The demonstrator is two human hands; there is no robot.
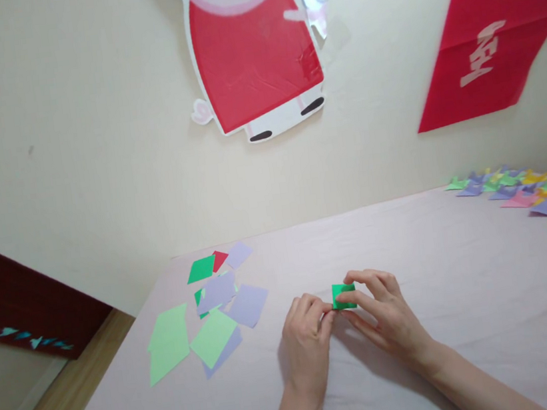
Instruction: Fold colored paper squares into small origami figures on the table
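Observation:
A small folded square of green paper is between my two hands, low over the pale cloth. My left hand is closed, with thumb and index finger pinching the paper's lower left corner. From the right, my right hand holds the same paper, one finger across its face and another at its upper right corner. The right thumb is bent below the lower edge. How many layers the paper has cannot be made out.
Loose sheets lie to the left: light green, purple, dark green and red. Several colourful folded paper pieces stand at the far right. The pale cloth-covered surface meets a wall with a cartoon cutout.

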